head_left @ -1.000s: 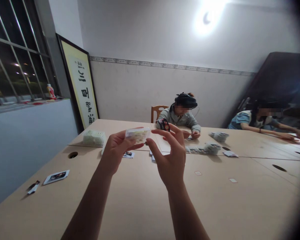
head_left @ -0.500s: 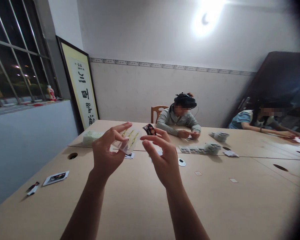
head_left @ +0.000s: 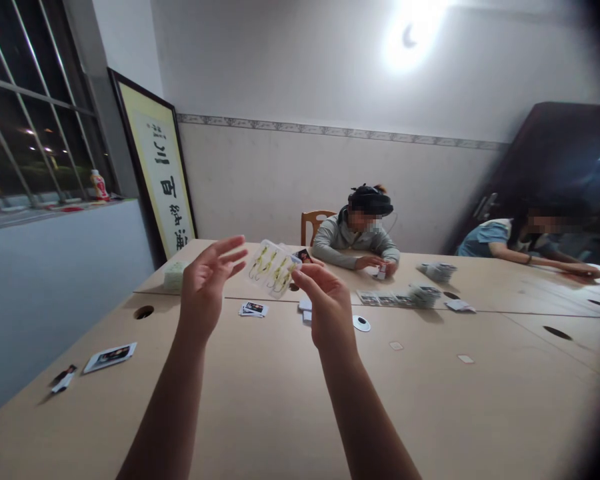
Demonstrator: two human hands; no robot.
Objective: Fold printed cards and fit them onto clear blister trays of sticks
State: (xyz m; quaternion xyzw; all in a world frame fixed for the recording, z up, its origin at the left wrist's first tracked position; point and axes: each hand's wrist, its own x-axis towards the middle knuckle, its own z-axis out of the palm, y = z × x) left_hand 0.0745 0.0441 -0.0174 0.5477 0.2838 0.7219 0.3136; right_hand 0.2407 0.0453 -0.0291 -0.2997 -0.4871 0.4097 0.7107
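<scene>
Between finger and thumb, my right hand [head_left: 330, 308] grips one end of a clear plastic lure box [head_left: 272, 268]. Several yellow-green fishing lures with hooks lie in a row inside it. A small dark printed label [head_left: 305, 256] shows behind the right end of the box, by my right fingers; how it is held is hidden. To the left of the box, my left hand [head_left: 207, 288] is apart from it, fingers spread and nothing in them.
Small printed labels [head_left: 253, 309] lie on the table [head_left: 260, 400], with a larger sheet [head_left: 111, 357] at left. Clear boxes stand stacked at left [head_left: 174, 276] and right [head_left: 424, 295]. Across the table sits a person [head_left: 353, 237]; another person [head_left: 490, 241] works farther right.
My left hand has let go of the lure box and drawn back to the left. My right hand has taken hold of the box, which now faces me more squarely.
</scene>
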